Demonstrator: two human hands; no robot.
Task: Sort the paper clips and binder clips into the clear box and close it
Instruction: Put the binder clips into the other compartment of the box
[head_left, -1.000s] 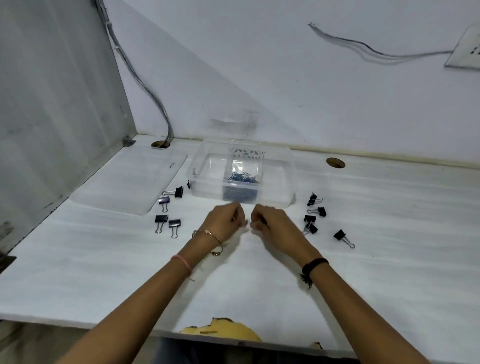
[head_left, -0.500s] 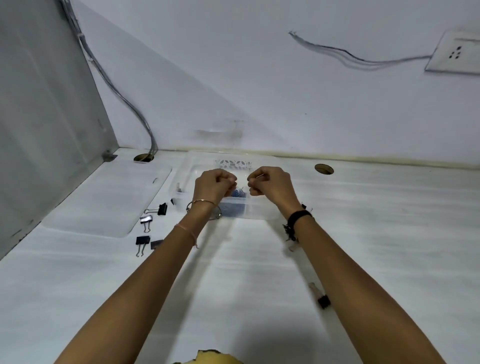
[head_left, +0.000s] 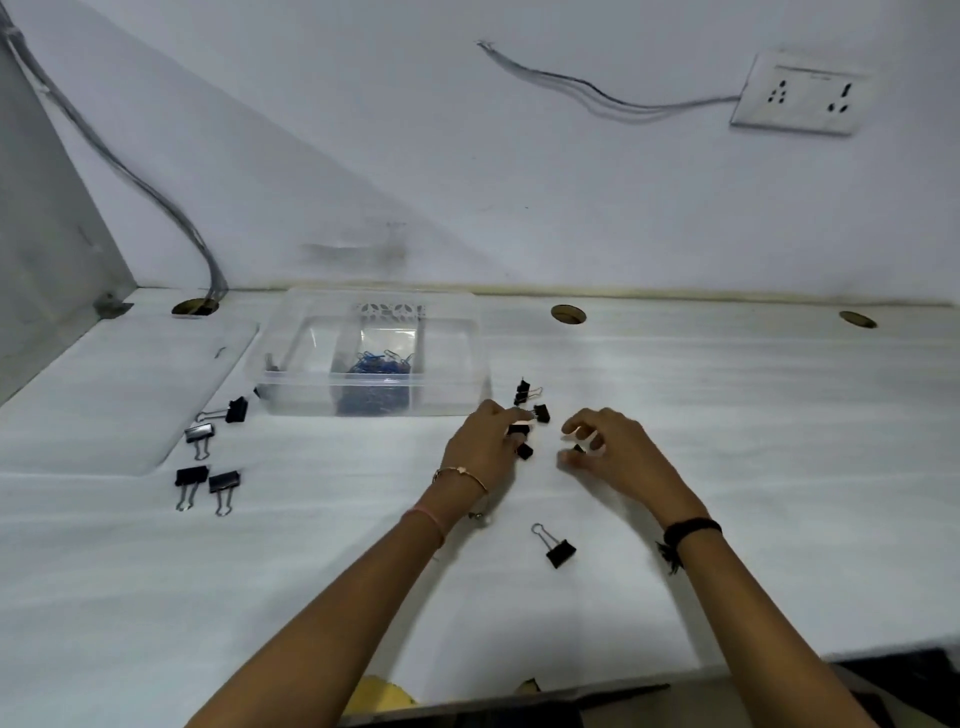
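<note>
The clear box (head_left: 457, 364) stands open at the back of the white desk, with blue paper clips (head_left: 382, 364) in its middle compartment. Its lid (head_left: 119, 395) lies flat to the left. Just right of the box lies a cluster of black binder clips (head_left: 522, 391). My left hand (head_left: 485, 447) is in this cluster, fingertips pinched on the wire handle of one binder clip (head_left: 541, 413). My right hand (head_left: 608, 449) hovers beside it, fingers curled apart over a small black clip (head_left: 578, 448). Another binder clip (head_left: 558, 551) lies nearer to me, between my forearms.
Several more binder clips (head_left: 208, 467) lie left of the box by the lid's edge. Cable holes (head_left: 568, 314) dot the desk's back edge. A grey panel (head_left: 41, 249) walls the left side. Cables (head_left: 156, 197) drop into the corner hole. A wall socket (head_left: 802, 93) is up right.
Both hands have come back from above the box's middle compartment and moved right and down to the binder clip cluster. The fists have loosened, and the right hand's fingers have spread.
</note>
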